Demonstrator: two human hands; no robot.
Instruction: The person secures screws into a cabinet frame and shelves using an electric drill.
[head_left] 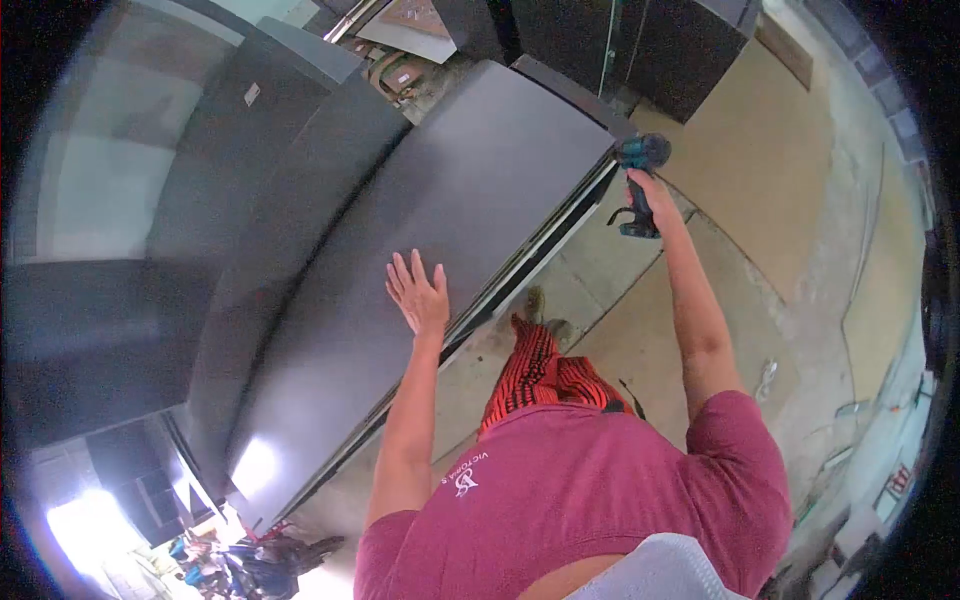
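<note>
My left hand (417,291) lies flat with its fingers spread on the broad dark grey panel (480,170), close to the panel's near edge. In my right hand (652,194) is a teal and black cordless drill (641,152), gripped by its handle. The drill's front end is at the panel's far right corner; whether its tip touches the edge cannot be made out. A narrow slot with pale and black strips (540,250) runs along the side of the panel that faces me.
A tall dark glossy cabinet surface (250,190) rises on the left beyond the panel. Dark box-like units (690,50) stand at the top. Brown sheets (765,170) lie on the floor to the right. A cluttered heap (260,565) sits at the lower left.
</note>
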